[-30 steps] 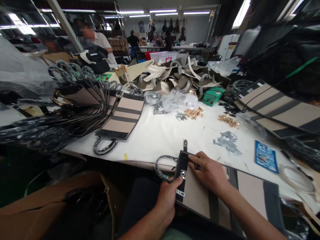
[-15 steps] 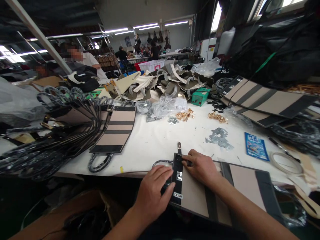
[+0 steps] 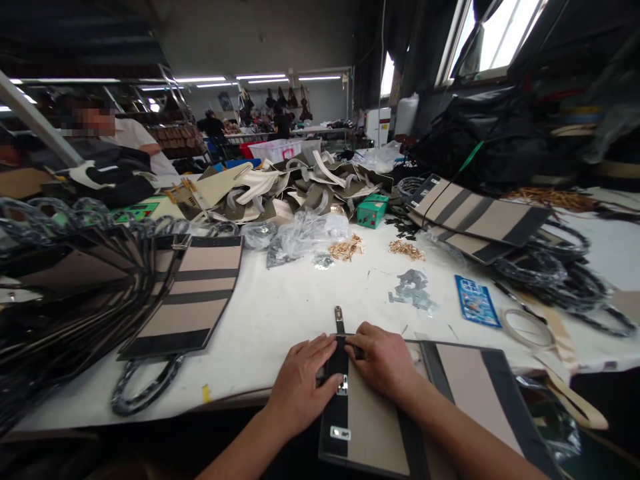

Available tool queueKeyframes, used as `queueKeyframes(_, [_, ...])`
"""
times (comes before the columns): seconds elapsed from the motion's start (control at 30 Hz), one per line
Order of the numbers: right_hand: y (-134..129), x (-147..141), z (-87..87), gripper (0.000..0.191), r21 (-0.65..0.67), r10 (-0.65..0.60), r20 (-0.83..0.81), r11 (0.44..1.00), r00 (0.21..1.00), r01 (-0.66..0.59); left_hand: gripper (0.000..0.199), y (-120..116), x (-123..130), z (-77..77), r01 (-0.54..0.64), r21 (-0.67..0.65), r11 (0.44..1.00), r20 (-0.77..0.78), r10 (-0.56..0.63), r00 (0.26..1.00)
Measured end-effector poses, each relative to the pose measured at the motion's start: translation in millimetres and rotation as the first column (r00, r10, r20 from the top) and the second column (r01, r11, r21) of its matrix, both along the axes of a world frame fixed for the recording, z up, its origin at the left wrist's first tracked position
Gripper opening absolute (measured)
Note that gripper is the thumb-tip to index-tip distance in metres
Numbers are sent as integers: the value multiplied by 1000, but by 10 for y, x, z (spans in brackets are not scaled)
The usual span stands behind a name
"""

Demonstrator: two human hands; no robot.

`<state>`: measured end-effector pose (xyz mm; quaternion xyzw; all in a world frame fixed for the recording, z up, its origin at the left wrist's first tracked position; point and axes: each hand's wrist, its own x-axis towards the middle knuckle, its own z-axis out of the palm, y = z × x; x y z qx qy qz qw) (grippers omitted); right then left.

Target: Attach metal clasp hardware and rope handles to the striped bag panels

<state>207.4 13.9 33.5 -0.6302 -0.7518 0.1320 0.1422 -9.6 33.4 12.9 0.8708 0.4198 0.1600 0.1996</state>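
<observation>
A beige and black bag panel (image 3: 377,417) lies at the table's front edge, partly under my forearm. Bright metal plates (image 3: 341,433) sit along its black end strip, and a strap with a metal clasp (image 3: 339,317) sticks out from its far end. My left hand (image 3: 303,380) rests on the strip's left edge, fingers stretched out and thumb lying beside a plate. Close to its fingertips, my right hand (image 3: 383,357) presses on the far end with curled fingers. Something dark shows between those fingers; I cannot make out what it is.
Several similar bag panels with wrapped handles (image 3: 200,293) are stacked at left, others (image 3: 475,213) at right. Gold-coloured fasteners (image 3: 345,249), thin grey metal plates (image 3: 413,291), a blue packet (image 3: 477,301) and a tape roll (image 3: 526,327) lie on the table. A green box (image 3: 373,211) stands farther back.
My left hand has moved up the black strip to its far end, beside my right hand, and the lower plate is uncovered. The camera view has turned right.
</observation>
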Motion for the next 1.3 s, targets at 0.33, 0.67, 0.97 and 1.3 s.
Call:
queueKeyframes(0.33, [-226,-5,-98,29,66,64,41,996,997,-67,59,52,-40,96,79,-44,996,-43,-81,996])
queueKeyframes(0.67, [-216,-168,-47,38,-50,22,44,999,999,-20,55,93,-111,-26,157,42,987,-121,-151,981])
queueKeyframes(0.97, [-149,-394,110,31,-141,66,182,989,981,-40,57,71,-80,-24,145,78,986,-99,-137,986])
queueKeyframes(1.3, [-107,353,175,24,-34,-114,25,993,993,115,58,126,-136,70,147,22,989,-42,-146,988])
